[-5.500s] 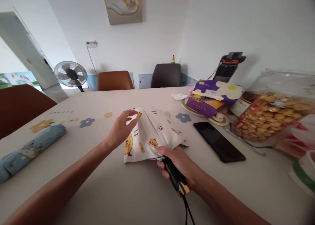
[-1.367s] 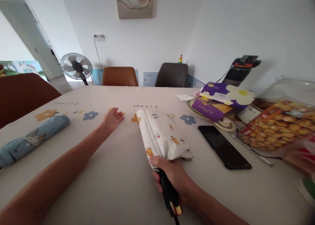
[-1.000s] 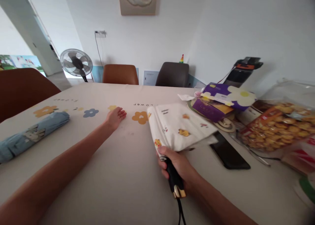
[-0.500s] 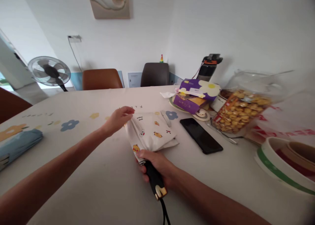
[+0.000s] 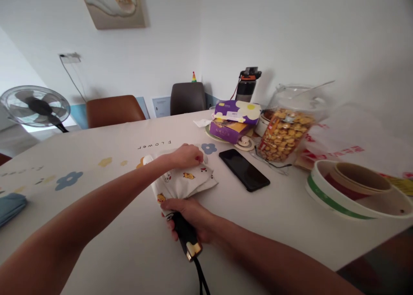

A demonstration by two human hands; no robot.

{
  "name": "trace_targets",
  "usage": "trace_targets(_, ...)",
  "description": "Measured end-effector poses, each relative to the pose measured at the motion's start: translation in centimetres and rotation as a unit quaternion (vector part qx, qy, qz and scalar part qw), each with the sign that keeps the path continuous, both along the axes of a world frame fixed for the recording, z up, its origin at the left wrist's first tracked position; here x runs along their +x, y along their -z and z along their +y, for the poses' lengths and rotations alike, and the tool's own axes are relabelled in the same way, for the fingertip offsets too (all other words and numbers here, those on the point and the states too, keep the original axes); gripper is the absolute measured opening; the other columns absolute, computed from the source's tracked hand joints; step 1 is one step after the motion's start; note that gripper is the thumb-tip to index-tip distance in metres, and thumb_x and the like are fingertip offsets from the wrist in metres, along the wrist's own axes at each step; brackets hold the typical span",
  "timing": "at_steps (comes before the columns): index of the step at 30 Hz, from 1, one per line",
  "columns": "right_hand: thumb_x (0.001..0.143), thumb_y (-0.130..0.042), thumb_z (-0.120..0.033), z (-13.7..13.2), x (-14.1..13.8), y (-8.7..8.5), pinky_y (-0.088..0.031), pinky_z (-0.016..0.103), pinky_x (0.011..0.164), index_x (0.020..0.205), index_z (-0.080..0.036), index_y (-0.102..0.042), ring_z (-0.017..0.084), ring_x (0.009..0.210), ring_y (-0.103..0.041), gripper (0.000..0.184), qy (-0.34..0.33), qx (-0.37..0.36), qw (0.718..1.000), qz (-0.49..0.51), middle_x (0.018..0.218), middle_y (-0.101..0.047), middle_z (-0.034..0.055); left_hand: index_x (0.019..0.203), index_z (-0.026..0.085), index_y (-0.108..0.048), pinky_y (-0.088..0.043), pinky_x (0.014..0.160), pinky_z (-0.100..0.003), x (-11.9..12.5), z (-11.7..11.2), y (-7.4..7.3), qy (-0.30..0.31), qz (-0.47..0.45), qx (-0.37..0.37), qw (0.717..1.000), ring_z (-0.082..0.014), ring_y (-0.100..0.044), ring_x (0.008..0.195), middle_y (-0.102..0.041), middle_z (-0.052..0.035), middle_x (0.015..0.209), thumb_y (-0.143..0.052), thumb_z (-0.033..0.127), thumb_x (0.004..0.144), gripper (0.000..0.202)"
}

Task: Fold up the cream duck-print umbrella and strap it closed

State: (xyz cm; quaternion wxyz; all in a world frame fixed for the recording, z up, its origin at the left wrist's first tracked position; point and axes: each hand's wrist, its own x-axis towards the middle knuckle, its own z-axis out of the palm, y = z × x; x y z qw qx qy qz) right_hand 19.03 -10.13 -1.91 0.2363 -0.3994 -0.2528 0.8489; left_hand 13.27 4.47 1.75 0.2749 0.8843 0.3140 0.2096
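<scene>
A folding umbrella point(image 5: 180, 185) with a white canopy and small yellow cartoon prints lies loosely folded over the table. Its black handle point(image 5: 184, 230) has a gold end and a black wrist strap, and points toward me. My right hand point(image 5: 190, 217) is wrapped round the top of the handle and the canopy's lower edge. Across the canopy's upper part lies my left hand point(image 5: 187, 156), its fingers curled down on the fabric near the right side. The fingertips are partly hidden.
Right of the umbrella lies a black phone point(image 5: 244, 169). Beyond it are purple boxes point(image 5: 232, 122), glasses point(image 5: 274, 162), a snack jar point(image 5: 284, 133), a bottle point(image 5: 247, 86) and a bowl with tape rolls point(image 5: 342, 200). A blue folded item point(image 5: 11, 206) sits at left.
My left hand has moved right from the canopy's upper left edge across its top, and its fingers have curled. My right hand keeps its hold. The view has turned slightly right.
</scene>
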Motion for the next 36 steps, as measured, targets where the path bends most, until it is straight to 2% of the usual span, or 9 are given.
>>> trace_targets(4, 0.072, -0.063, -0.023, 0.0, -0.1, -0.2, -0.043, 0.02, 0.035, 0.076, -0.015, -0.053, 0.007, 0.041, -0.047, 0.013, 0.026, -0.006, 1.0, 0.015, 0.063, -0.054, -0.0034, 0.059, 0.026, -0.067, -0.037, 0.09, -0.037, -1.1, -0.9, -2.3, -0.024, -0.012, 0.025, 0.999, -0.0226, -0.054, 0.079, -0.064, -0.0026, 0.073, -0.061, 0.012, 0.06, 0.015)
trace_targets(8, 0.073, -0.064, -0.022, -0.2, -0.1, -0.8, -0.043, 0.02, 0.034, 0.075, -0.015, -0.053, 0.006, 0.04, -0.045, 0.013, 0.03, -0.007, 0.999, 0.008, 0.062, -0.051, -0.004, 0.067, 0.024, -0.068, -0.038, 0.087, -0.032, -3.7, -3.1, -5.1, -0.08, -0.091, 0.038, 0.992, -0.0229, -0.052, 0.093, -0.065, -0.0038, 0.088, -0.063, 0.012, 0.065, 0.013)
trace_targets(13, 0.075, -0.059, -0.021, -0.2, -0.2, -0.8, -0.042, 0.019, 0.032, 0.075, -0.014, -0.053, 0.006, 0.041, -0.045, 0.01, 0.038, 0.002, 0.999, -0.004, 0.061, -0.05, -0.0031, 0.08, 0.021, -0.068, -0.041, 0.062, -0.022, -8.8, -7.3, -6.9, -0.224, -0.166, 0.025, 0.96, -0.0131, -0.053, 0.068, -0.065, -0.0029, 0.085, -0.065, 0.013, 0.068, 0.015)
trace_targets(16, 0.075, -0.061, -0.023, -0.1, -0.3, -0.6, -0.041, 0.019, 0.032, 0.075, -0.014, -0.052, 0.006, 0.042, -0.044, 0.013, 0.032, 0.014, 0.999, -0.004, 0.061, -0.049, -0.0033, 0.088, 0.021, -0.064, -0.041, 0.046, -0.023, -11.9, -9.7, -6.4, -0.274, -0.16, 0.032, 0.948, -0.0095, -0.052, 0.051, -0.066, -0.0032, 0.091, -0.056, 0.017, 0.075, 0.016)
trace_targets(18, 0.074, -0.061, -0.024, -0.1, -0.3, -0.5, -0.041, 0.018, 0.033, 0.077, -0.015, -0.052, 0.006, 0.042, -0.044, 0.013, 0.032, 0.028, 0.999, 0.005, 0.062, -0.049, -0.0035, 0.087, 0.021, -0.061, -0.045, 0.044, -0.024, -13.7, -10.9, -5.5, -0.302, -0.18, 0.038, 0.935, -0.0098, -0.054, 0.048, -0.066, -0.0034, 0.095, -0.054, 0.019, 0.077, 0.013)
trace_targets(23, 0.073, -0.064, -0.023, -0.1, -0.3, -0.5, -0.039, 0.017, 0.032, 0.084, -0.015, -0.055, 0.006, 0.046, -0.044, 0.016, 0.035, 0.048, 0.998, 0.026, 0.064, -0.047, -0.0039, 0.083, 0.022, -0.059, -0.054, 0.065, -0.029, -16.5, -12.7, -3.1, -0.356, -0.202, 0.035, 0.911, -0.0184, -0.063, 0.08, -0.066, -0.0027, 0.093, -0.058, 0.027, 0.076, 0.008)
trace_targets(26, 0.071, -0.066, -0.024, -0.2, -0.3, -0.5, -0.039, 0.017, 0.032, 0.084, -0.015, -0.056, 0.006, 0.047, -0.043, 0.019, 0.033, 0.046, 0.998, 0.023, 0.066, -0.046, -0.0033, 0.082, 0.023, -0.059, -0.052, 0.079, -0.031, -17.2, -13.1, -2.4, -0.379, -0.184, 0.052, 0.905, -0.0184, -0.061, 0.091, -0.067, -0.0017, 0.092, -0.057, 0.028, 0.076, 0.008)
trace_targets(32, 0.07, -0.068, -0.026, -0.2, 0.0, -0.7, -0.039, 0.017, 0.032, 0.084, -0.015, -0.056, 0.006, 0.048, -0.043, 0.023, 0.033, 0.041, 0.997, 0.047, 0.066, -0.044, -0.0033, 0.077, 0.021, -0.057, -0.052, 0.08, -0.034, -17.2, -12.9, -2.2, -0.406, -0.198, 0.031, 0.892, -0.0192, -0.061, 0.09, -0.066, -0.0016, 0.089, -0.055, 0.023, 0.074, 0.005)
trace_targets(36, 0.072, -0.066, -0.038, 0.0, 0.3, -0.5, -0.041, 0.018, 0.033, 0.082, -0.015, -0.053, 0.007, 0.046, -0.044, 0.028, 0.039, 0.016, 0.997, 0.071, 0.065, -0.045, -0.0032, 0.078, 0.02, -0.055, -0.054, 0.076, -0.036, -17.3, -12.7, -2.0, -0.398, -0.236, -0.017, 0.887, -0.018, -0.063, 0.079, -0.065, -0.0012, 0.088, -0.056, 0.021, 0.071, 0.007)
